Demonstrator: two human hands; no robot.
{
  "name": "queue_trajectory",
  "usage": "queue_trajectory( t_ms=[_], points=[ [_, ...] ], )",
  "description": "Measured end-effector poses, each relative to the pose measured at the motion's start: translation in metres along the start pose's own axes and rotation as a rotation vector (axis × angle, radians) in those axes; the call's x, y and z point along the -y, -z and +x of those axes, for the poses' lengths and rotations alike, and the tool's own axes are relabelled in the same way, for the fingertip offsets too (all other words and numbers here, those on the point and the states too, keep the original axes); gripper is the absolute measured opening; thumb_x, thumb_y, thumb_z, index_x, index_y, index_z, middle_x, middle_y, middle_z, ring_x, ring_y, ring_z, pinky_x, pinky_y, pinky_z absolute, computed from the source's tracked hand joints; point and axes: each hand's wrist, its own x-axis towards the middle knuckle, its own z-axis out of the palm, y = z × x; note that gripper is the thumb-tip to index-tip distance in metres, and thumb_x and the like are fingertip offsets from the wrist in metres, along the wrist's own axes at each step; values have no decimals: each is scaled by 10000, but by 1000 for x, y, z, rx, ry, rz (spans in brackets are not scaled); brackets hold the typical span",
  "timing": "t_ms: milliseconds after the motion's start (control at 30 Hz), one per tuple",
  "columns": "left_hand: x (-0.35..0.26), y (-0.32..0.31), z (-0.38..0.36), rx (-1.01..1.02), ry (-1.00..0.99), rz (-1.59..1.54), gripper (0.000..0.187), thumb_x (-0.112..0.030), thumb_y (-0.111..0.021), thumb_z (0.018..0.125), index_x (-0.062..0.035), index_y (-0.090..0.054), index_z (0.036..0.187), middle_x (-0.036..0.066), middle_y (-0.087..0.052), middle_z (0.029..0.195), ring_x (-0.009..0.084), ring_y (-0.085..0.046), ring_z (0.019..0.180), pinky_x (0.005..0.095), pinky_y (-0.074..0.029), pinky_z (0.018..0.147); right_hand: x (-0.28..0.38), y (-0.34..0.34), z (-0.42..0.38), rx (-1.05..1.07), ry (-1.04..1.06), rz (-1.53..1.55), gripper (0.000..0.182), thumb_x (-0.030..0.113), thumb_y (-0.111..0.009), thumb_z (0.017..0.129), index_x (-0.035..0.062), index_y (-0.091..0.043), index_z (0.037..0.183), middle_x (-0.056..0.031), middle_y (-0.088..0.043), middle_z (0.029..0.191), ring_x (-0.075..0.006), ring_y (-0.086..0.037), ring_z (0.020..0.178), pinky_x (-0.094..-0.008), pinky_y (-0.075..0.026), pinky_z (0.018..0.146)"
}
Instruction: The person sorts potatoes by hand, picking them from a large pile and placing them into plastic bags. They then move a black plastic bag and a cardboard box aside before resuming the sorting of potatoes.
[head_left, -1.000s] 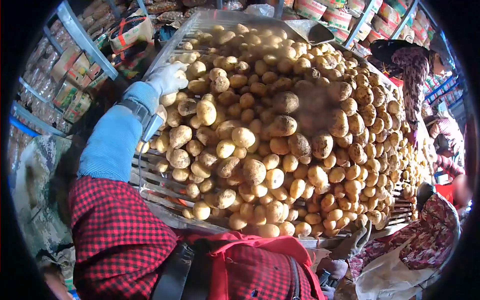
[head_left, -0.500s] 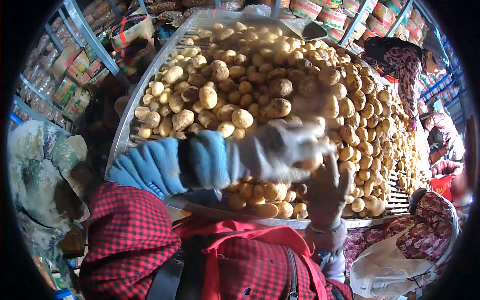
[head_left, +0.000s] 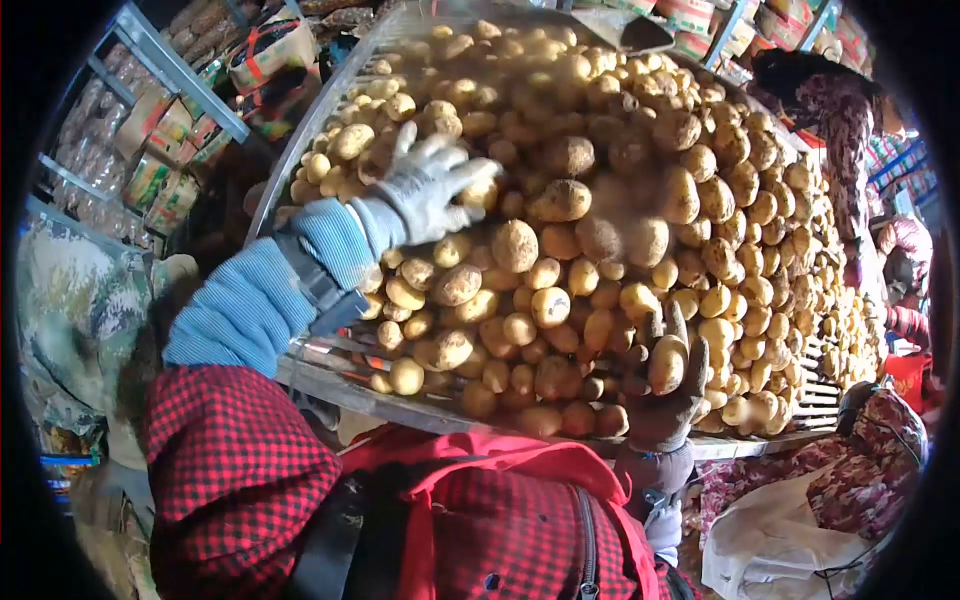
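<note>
Potatoes (head_left: 515, 247) of several sizes, some with dirt on them, lie heaped on a metal slatted table (head_left: 385, 408). My left hand (head_left: 430, 190), in a grey-white glove, is spread over the left part of the heap. Its fingers are apart, with the tips over or against potatoes. Near the front edge, my right hand (head_left: 660, 415), in a dark dirty glove, is palm up. A single potato (head_left: 668, 365) rests in that palm, with the fingers raised around it.
A metal scoop-like piece (head_left: 645, 35) lies at the table's far edge. Printed boxes (head_left: 170, 200) are stacked beyond blue-grey rails (head_left: 185, 85) at left. Other people in camouflage (head_left: 75, 320) and patterned clothing (head_left: 870, 450) are on both sides. A white bag (head_left: 770, 550) hangs at lower right.
My left hand has moved left, away from my right hand, and its fingers have spread. My right hand stays near the front edge, now showing a potato in its palm.
</note>
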Motion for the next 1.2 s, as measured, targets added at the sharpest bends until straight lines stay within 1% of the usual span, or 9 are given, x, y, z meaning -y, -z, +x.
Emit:
queue_trajectory(
  t_ms=[67,500,567,600,667,833,900,1000,1200],
  points=[
    [16,-10,9,50,101,11,697,-491,-688,847,-234,-505,1468,105,-564,1398,308,-443,1390,652,-190,1174,9,5,5,222,-512,1448,683,546,-390,1050,106,-354,1572,-163,-565,1425,-299,-645,1148,-452,-599,896],
    [146,-70,53,164,387,25,421,-258,-576,961,-225,-585,1380,202,-457,1513,447,-460,1376,521,-379,1158,-1,7,0,70,-517,1083,731,532,-348,1060,-26,-391,1531,-190,-535,1463,-310,-562,1307,-419,-490,1071],
    [154,-71,59,68,501,-78,419,-271,-555,990,-229,-576,1406,212,-483,1496,428,-469,1376,495,-384,1158,5,4,1,64,-491,873,589,423,-304,1103,94,-317,1591,-204,-547,1408,-213,-651,1024,-270,-604,659],
    [152,-66,59,68,502,-77,419,-271,-555,990,-229,-576,1406,212,-483,1496,428,-469,1376,495,-384,1158,11,4,2,65,-491,874,589,423,-304,1103,94,-317,1591,-204,-547,1408,-213,-651,1024,-270,-604,659],
    [149,-47,45,-86,267,-218,440,-304,-564,998,-212,-569,1428,212,-520,1472,403,-474,1383,480,-376,1168,24,-1,2,85,-390,955,739,544,-367,1052,-19,-385,1531,-196,-531,1458,-307,-581,1272,-449,-518,1050],
    [97,10,-6,-65,117,-241,516,-352,-634,955,-230,-554,1450,187,-506,1505,399,-456,1399,479,-362,1175,5,-1,2,117,-410,1075,712,550,-396,1046,47,-372,1549,-194,-518,1470,-317,-626,1200,-478,-587,921],
    [95,-26,-41,69,110,-88,573,-367,-668,928,-251,-539,1474,135,-453,1565,373,-365,1467,522,-295,1208,-18,1,-5,109,-101,366,562,304,-455,1084,85,-304,1579,-253,-395,1568,-400,-502,1370,-428,-621,918],
    [88,-23,-44,179,185,93,645,-377,-678,904,-281,-487,1513,102,-378,1628,383,-252,1524,578,-229,1223,7,0,-1,186,-322,1305,613,404,-397,1084,60,-303,1583,-244,-410,1556,-336,-511,1371,-405,-621,911],
    [151,-13,-31,135,346,-416,736,-374,-752,879,-214,-457,1534,186,-412,1579,347,-368,1475,425,-283,1220,8,8,5,203,-528,1204,655,494,-391,1060,98,-340,1579,-169,-484,1520,-293,-620,1223,-372,-637,808]
  ],
)
